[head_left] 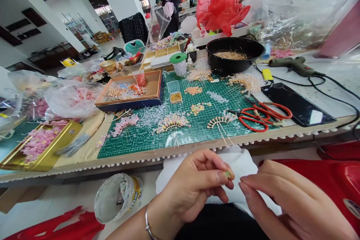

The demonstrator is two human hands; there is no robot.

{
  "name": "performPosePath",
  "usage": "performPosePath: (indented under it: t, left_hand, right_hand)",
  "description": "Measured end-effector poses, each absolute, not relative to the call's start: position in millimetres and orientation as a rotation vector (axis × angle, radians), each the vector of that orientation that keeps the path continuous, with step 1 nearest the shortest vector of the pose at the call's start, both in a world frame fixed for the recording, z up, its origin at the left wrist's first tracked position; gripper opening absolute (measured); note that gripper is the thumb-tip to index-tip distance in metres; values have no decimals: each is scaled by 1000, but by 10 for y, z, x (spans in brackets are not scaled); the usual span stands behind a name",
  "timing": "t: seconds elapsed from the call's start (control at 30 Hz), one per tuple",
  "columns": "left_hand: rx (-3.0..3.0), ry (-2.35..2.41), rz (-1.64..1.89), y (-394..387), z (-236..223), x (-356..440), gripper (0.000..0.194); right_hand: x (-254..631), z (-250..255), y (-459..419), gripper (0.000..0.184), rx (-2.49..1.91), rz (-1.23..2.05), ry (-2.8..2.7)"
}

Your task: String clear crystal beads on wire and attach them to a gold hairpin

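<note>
My left hand (201,182) pinches a tiny pale green piece (227,174) between thumb and forefinger, above my lap; it looks like a bead or small flower. Close on its right, my right hand (292,202) has thumb and forefinger pressed together; what they hold, if anything, is too small to see. Beyond the hands, on a green cutting mat (146,140), lie a comb-like hairpin with pale beads (221,122), a beaded flower hairpin (173,123) and a pink one (125,124). Small yellow flower beads (198,108) and clear beads (153,118) are scattered near them.
Red-handled pliers (264,114) and a black phone (298,105) lie at the right, before a glue gun (295,66) with its cord. A black bowl (234,58), a bead box (129,92) and a gold tray (42,146) stand around. Below is a white bucket (115,198).
</note>
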State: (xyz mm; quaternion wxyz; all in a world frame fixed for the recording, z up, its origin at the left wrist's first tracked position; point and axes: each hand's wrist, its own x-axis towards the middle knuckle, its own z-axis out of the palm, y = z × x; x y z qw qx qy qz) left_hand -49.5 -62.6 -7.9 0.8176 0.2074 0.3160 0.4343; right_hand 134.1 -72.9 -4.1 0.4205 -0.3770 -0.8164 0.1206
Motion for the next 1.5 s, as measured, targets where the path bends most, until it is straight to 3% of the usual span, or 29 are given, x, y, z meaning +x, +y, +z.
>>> performPosePath:
  t: [0.27,1.0,1.23,1.5]
  left_hand:
    - [523,685,941,-654,-33,-516,21]
    - [762,807,953,-680,-7,-541,28]
    - [740,884,903,-653,53,-520,34]
    - [1101,1162,729,-521,173,-477,21]
  right_hand:
    - [1341,-19,-726,21,-924,304,-2087]
    - [1348,-60,-712,16,-910,257,-2161]
    - [1380,-85,-647,45,-773,296,-2282]
    - [1409,-192,-556,13,-915,318,-2188]
